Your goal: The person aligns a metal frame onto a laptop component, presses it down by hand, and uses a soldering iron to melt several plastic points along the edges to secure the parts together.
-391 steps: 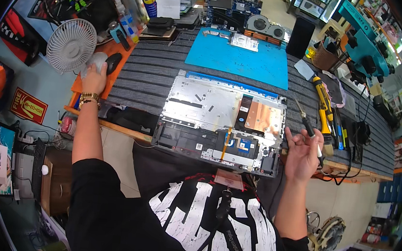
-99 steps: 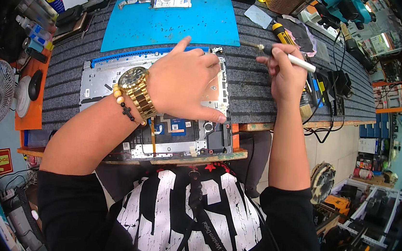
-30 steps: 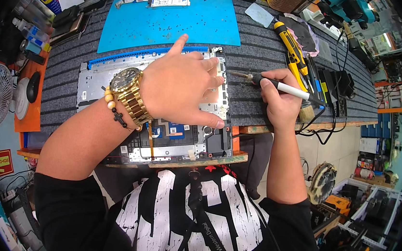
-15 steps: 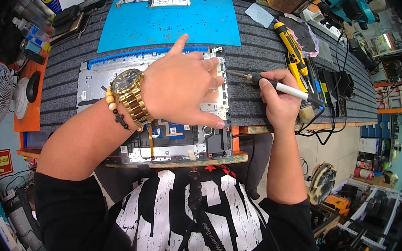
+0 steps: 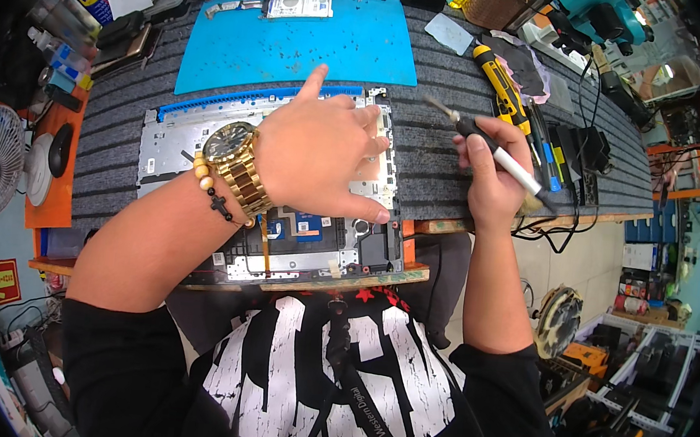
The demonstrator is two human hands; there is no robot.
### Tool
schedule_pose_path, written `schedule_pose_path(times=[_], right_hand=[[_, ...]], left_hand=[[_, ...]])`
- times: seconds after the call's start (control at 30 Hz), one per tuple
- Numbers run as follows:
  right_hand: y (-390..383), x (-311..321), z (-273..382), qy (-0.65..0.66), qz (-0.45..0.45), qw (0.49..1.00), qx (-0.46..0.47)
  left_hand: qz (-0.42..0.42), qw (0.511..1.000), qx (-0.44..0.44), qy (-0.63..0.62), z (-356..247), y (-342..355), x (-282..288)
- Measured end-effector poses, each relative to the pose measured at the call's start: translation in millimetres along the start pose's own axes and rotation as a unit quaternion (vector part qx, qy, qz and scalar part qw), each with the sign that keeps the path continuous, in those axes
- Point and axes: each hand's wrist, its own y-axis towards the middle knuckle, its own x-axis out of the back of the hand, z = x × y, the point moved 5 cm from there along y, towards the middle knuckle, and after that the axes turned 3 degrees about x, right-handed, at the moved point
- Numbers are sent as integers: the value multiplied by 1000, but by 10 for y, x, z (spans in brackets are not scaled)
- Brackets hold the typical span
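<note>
My left hand (image 5: 318, 156) lay spread flat on the opened laptop base (image 5: 276, 203) at the tabletop's near edge; right-hand fingers (image 5: 479, 151) gripped a screwdriver (image 5: 499, 157), whose tip might slip and gouge the board.

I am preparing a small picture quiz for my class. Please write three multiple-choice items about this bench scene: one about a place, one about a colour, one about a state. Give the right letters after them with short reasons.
1. Where does the left hand rest?
A. on the opened laptop chassis
B. on the white fan
C. on the floor

2. What colour is the mat behind the chassis?
A. red
B. blue
C. green

3. How is the right hand occupied?
A. open and empty
B. flat on the chassis
C. closed on a slim tool with a dark grip and white shaft

Answers:
1 A: the palm lies spread over the exposed inner parts of the chassis.
2 B: the mat is plainly blue against the grey ribbed bench cover.
3 C: the fingers wrap the tool, held above the bench cover, right of the chassis.
</note>
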Motion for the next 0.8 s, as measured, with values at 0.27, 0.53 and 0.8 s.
schedule_pose_path(times=[0.27,0.53,0.8], right_hand=[[113,-463,270,-286,208,914,198],[155,-563,281,-291,274,904,153],[53,-133,369,-186,50,975,111]], left_hand=[[8,1000,3,-4,5,-22,-20],[9,1000,3,1,11,-29,-21],[32,999,17,-3,26,-19,-8]])
